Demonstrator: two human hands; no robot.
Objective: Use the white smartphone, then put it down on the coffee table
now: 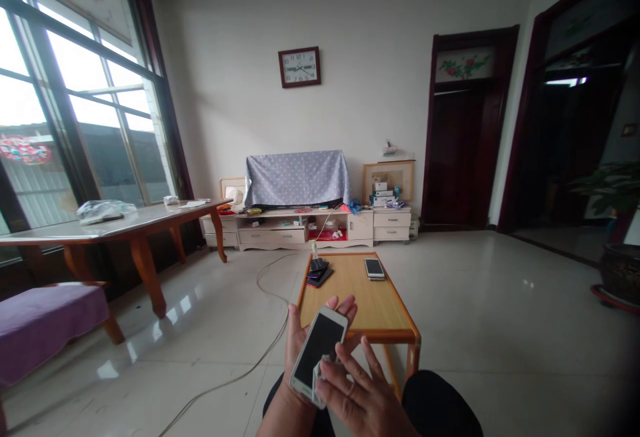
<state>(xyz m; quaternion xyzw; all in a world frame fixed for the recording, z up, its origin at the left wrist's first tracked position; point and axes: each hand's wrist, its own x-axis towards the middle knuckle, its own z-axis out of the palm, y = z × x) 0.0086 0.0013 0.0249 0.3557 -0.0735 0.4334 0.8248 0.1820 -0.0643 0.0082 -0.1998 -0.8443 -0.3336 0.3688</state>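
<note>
My left hand [299, 337] lies palm up under a white smartphone [319, 347] with a dark screen, holding it at a tilt above my lap. My right hand [361, 394] rests at the phone's lower end, its fingertips pinching a small white piece [320, 374] against the phone's bottom edge. Just ahead stands a low wooden table [373, 307]. On it lie another white phone [374, 268] at the far right and a stack of dark phones [319, 272] at the far left.
A white cable [260, 357] trails over the glossy tiled floor from the table toward a TV cabinet [300, 227] with a cloth-covered screen. A long table [115, 224] and a purple bench [43, 324] stand left by the window. Dark doors and a potted plant [617, 250] are on the right.
</note>
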